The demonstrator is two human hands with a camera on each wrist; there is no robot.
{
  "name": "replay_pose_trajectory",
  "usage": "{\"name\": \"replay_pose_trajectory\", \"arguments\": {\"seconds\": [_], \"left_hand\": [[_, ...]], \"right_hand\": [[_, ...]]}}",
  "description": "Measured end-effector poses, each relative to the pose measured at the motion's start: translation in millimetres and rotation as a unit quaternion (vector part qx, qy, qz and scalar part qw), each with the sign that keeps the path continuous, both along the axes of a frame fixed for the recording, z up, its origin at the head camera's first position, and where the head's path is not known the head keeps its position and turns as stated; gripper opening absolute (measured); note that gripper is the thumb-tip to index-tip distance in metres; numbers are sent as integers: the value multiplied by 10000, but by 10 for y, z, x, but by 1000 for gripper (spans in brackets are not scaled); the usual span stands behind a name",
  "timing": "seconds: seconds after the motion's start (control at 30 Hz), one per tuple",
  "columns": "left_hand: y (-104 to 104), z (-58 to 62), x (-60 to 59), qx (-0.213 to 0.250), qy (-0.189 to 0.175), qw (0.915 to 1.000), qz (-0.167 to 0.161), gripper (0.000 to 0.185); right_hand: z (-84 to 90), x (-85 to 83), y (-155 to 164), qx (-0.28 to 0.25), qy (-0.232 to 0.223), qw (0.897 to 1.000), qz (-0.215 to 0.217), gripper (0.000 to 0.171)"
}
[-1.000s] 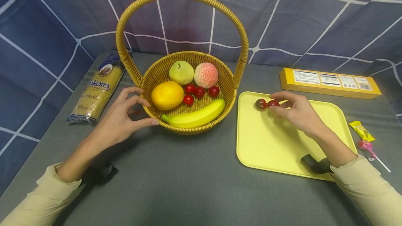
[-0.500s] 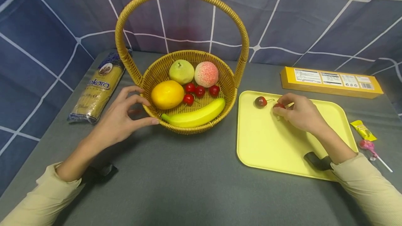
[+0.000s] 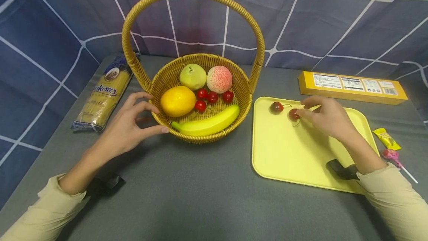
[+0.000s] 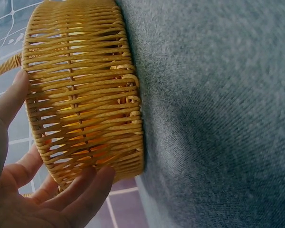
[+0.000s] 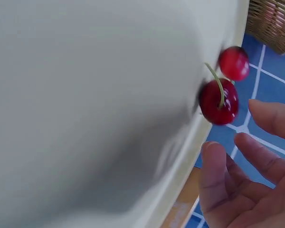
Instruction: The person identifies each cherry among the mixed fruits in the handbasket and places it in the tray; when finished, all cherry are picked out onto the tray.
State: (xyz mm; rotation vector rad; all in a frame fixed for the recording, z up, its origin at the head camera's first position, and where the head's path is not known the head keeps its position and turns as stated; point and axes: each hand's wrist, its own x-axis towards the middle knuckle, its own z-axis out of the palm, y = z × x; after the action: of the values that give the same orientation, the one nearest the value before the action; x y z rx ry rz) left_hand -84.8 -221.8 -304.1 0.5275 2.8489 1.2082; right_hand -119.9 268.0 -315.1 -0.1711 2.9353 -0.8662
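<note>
Yellow tray (image 3: 294, 166) plastic now carries two loose cherries: the near cherry (image 3: 294, 114), which half a second ago was pinched in the right hand (image 3: 329, 120), lies free on the tray just at the fingertips, and the far cherry (image 3: 276, 107) sits just beside it toward nine o'clock. The right wrist view shows the same pair, near cherry (image 5: 219, 101) and far cherry (image 5: 234, 63), with the fingers (image 5: 213, 175) relaxed, apart from the fruit and holding nothing. So the release looks finished, and judging from how things lie, this cherry's move onto the tray is complete while four more cherries (image 3: 212, 97) remain in the wicker basket (image 3: 240, 84) among a lemon (image 3: 178, 101), banana (image 3: 207, 124), pear (image 3: 193, 77) and peach (image 3: 219, 79). The left hand (image 3: 128, 129) has not shifted: its straight fingers (image 4: 92, 187) rest against the basket wall (image 4: 80, 90) at about eight o'clock of the rim, steadying it on the grey surface (image 3: 187, 192). A pasta packet (image 3: 103, 96) lies at nine o'clock of the basket, a yellow box (image 3: 351, 86) at one o'clock of the tray, and a lollipop (image 3: 392, 157) at four o'clock.
</note>
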Motion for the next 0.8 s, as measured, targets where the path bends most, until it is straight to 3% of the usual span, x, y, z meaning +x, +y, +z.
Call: {"name": "replay_pose_trajectory", "arguments": {"seconds": [0.27, 0.5, 0.8], "left_hand": [[-4, -16, 21, -4, -57, 10000, 9, 43], [-1, -29, 20, -8, 18, 10000, -20, 43], [6, 0, -2, -70, 17, 10000, 13, 43]], "right_hand": [[195, 181, -185, 24, 713, 9972, 211, 26], [316, 354, -616, -319, 1452, 9849, 886, 12], [393, 360, -1040, -1013, 1702, 9668, 1617, 18]]}}
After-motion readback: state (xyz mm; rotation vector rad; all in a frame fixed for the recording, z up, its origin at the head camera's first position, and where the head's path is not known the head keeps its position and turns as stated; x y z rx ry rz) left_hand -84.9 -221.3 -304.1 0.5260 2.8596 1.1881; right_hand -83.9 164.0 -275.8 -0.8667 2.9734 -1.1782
